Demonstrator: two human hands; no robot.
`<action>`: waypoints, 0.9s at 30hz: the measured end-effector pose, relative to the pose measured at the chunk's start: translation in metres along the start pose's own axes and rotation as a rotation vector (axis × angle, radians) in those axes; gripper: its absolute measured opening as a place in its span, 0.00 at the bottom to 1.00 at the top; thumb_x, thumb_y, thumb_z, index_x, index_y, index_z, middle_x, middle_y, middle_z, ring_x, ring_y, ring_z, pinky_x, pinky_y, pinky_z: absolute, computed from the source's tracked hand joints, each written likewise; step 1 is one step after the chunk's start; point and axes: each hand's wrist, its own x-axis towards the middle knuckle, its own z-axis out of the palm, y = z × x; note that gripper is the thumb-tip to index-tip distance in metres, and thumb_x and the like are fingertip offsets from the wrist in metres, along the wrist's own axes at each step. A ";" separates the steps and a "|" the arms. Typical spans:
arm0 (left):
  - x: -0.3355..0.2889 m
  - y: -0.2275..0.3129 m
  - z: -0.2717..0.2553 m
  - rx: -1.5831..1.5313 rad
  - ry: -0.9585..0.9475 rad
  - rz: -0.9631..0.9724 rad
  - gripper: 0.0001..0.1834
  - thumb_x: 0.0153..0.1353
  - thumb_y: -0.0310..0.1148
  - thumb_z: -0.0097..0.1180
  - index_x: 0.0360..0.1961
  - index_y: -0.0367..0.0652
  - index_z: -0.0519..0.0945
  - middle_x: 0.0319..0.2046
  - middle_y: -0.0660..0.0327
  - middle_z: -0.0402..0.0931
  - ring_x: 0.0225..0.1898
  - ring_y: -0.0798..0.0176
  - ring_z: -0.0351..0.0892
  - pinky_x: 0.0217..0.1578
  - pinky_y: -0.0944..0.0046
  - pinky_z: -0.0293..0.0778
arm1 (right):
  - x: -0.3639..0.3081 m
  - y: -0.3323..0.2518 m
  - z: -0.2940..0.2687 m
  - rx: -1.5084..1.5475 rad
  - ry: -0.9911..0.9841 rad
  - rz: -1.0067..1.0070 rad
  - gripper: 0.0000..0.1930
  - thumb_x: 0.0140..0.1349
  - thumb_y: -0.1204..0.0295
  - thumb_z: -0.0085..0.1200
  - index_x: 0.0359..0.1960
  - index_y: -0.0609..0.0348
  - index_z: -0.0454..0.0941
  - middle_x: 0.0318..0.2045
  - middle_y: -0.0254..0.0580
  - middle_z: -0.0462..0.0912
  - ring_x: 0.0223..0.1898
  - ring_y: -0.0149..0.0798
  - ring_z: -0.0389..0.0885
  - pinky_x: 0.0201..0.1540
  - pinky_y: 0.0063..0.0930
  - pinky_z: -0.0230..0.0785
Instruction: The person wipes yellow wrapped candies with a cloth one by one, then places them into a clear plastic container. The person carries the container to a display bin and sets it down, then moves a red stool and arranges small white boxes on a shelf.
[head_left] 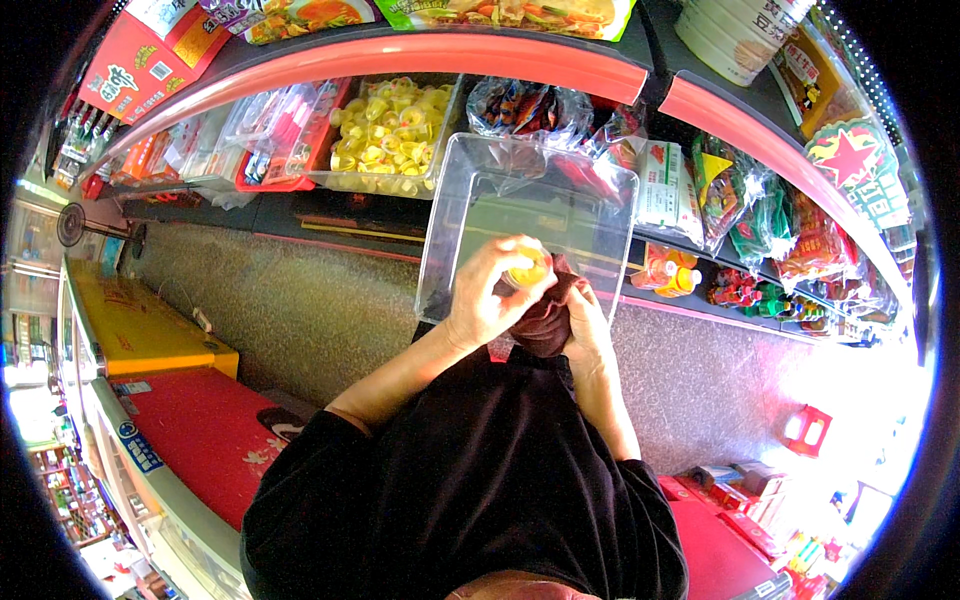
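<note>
My left hand (pixel 487 298) is closed around a small yellow cup (pixel 527 270), probably a jelly cup by its look, with its round end facing up. Close beside it, my right hand (pixel 588 322) grips a dark maroon cloth (pixel 545 322), which bunches up and touches the yellow cup or lies right against it. Beyond both hands is a clear plastic bin (pixel 450 180), tilted, with its see-through floor showing the shelf and ground behind. A second clear bin (pixel 442 160) to its left is filled with several similar yellow cups (pixel 390 130).
Bagged snacks (pixel 670 195) and bottles (pixel 668 272) line the shelf on the right. A red tray (pixel 275 180) of packets sits left of the yellow cups. Red shelf edging (pixel 420 58) curves overhead. A red-topped chest (pixel 190 430) stands at left, and a small fan (pixel 72 225) behind it.
</note>
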 end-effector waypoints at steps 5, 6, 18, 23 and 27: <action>0.003 -0.016 -0.013 0.206 0.001 -0.138 0.32 0.41 0.25 0.67 0.50 0.41 0.69 0.42 0.53 0.76 0.40 0.53 0.78 0.40 0.61 0.75 | -0.006 -0.008 0.014 -0.161 0.015 -0.077 0.25 0.53 0.64 0.61 0.50 0.62 0.70 0.41 0.36 0.78 0.43 0.30 0.76 0.47 0.26 0.69; 0.003 -0.013 -0.013 0.242 -0.030 -0.103 0.33 0.40 0.24 0.67 0.51 0.41 0.69 0.42 0.54 0.76 0.39 0.52 0.78 0.39 0.60 0.75 | -0.006 -0.010 0.016 -0.290 0.004 -0.134 0.26 0.52 0.64 0.62 0.50 0.62 0.69 0.41 0.36 0.77 0.43 0.30 0.75 0.48 0.25 0.68; -0.006 0.010 -0.004 0.263 -0.277 -0.017 0.34 0.32 0.24 0.66 0.48 0.44 0.73 0.41 0.59 0.77 0.41 0.52 0.73 0.42 0.58 0.73 | -0.006 -0.010 0.022 -0.532 0.094 -0.384 0.15 0.55 0.67 0.58 0.40 0.63 0.74 0.33 0.32 0.79 0.36 0.24 0.75 0.42 0.20 0.68; -0.008 0.006 -0.004 0.221 -0.304 0.049 0.33 0.31 0.24 0.66 0.46 0.45 0.74 0.40 0.62 0.77 0.40 0.56 0.73 0.42 0.60 0.72 | -0.001 -0.003 0.008 -0.409 0.086 -0.385 0.12 0.61 0.69 0.53 0.43 0.63 0.76 0.36 0.36 0.81 0.36 0.27 0.78 0.42 0.21 0.70; 0.001 -0.003 -0.017 0.299 -0.320 0.219 0.22 0.39 0.30 0.65 0.41 0.49 0.77 0.41 0.67 0.77 0.41 0.62 0.73 0.46 0.63 0.70 | -0.001 -0.002 0.010 -0.284 0.118 -0.371 0.13 0.61 0.67 0.53 0.43 0.62 0.76 0.37 0.37 0.81 0.37 0.27 0.78 0.42 0.22 0.70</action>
